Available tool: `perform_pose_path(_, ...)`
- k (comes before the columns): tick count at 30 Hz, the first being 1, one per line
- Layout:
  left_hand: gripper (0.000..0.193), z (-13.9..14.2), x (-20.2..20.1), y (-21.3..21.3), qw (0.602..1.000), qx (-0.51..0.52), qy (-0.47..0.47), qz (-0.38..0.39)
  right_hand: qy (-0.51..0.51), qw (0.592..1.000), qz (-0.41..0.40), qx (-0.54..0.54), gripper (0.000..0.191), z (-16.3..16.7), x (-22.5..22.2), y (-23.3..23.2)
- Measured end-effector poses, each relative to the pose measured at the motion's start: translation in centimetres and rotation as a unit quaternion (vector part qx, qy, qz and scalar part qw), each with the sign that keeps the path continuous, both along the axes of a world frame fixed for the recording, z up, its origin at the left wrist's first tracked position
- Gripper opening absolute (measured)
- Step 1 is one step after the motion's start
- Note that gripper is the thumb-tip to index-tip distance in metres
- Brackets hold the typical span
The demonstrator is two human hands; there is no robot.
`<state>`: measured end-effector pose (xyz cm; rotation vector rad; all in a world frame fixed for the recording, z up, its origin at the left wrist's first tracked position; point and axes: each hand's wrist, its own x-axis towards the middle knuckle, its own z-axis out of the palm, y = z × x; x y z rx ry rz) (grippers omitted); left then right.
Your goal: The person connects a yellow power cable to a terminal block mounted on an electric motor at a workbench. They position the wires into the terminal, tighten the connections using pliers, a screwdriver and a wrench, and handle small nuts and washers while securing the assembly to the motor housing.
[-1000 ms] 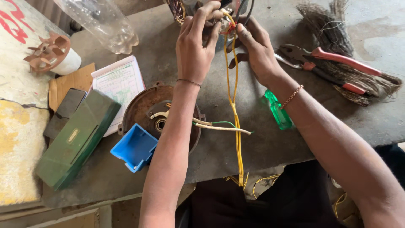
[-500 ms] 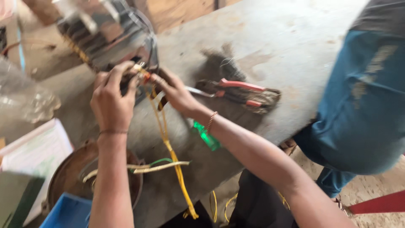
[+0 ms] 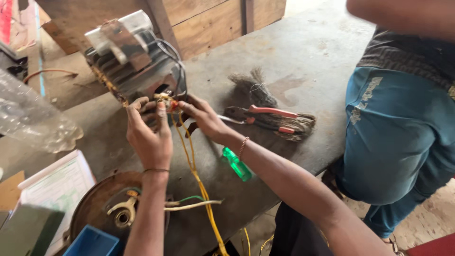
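A grey counter (image 3: 303, 57) fills the frame. Right of centre lie red-handled pliers (image 3: 265, 114) on a brush (image 3: 265, 104); a green screwdriver (image 3: 237, 164) sits under the right forearm. At lower left are a rusty round cover (image 3: 97, 204), a blue box (image 3: 92, 242) and a paper pad (image 3: 57, 187); a clear plastic bottle (image 3: 33, 123) lies at left. Another person in blue jeans (image 3: 393, 137) stands at right. The motor (image 3: 132, 61) sits at upper left. The left hand (image 3: 149, 135) curls its fingers around the yellow wires (image 3: 196, 175) at the motor's base; the right hand (image 3: 204, 118) pinches the same wires just beside it. Both arms reach up from the bottom edge.
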<state>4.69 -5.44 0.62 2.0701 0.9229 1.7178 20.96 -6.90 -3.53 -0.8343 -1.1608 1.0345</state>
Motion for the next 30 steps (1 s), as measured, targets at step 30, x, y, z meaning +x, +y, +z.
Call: perform_pose_path(30,0.018,-7.3,-2.4,6.9,0.999,-0.037,-0.007,0.027,-0.510,0.722,-0.403,0.236,0.027,3.4,-7.5,2.1)
